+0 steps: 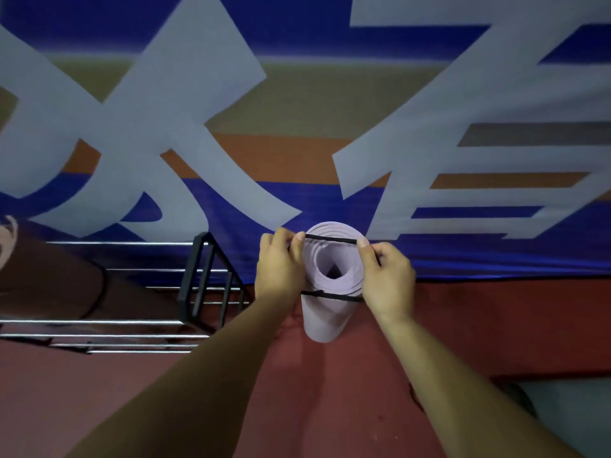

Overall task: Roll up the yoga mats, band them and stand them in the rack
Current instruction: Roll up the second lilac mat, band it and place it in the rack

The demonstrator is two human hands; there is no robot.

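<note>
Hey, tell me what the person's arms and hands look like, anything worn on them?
The left hand and right hand are bare: no gloves, no rings showing. The left forearm and right forearm are uncovered down to the picture's edge, with no sleeves, watch or bracelet in sight. The nails that show look short and unpainted.

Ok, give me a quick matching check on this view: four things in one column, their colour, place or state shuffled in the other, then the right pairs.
Things:
1. yoga mat
2. band
3. rack
4. banner

Descriptions:
A. black frame, left of the roll
B. blue with big pale letters, behind everything
C. lilac, rolled up, standing on end
D. black, stretched over the roll's top, pinched by the left hand and the right hand

Pairs: 1-C, 2-D, 3-A, 4-B.
</note>
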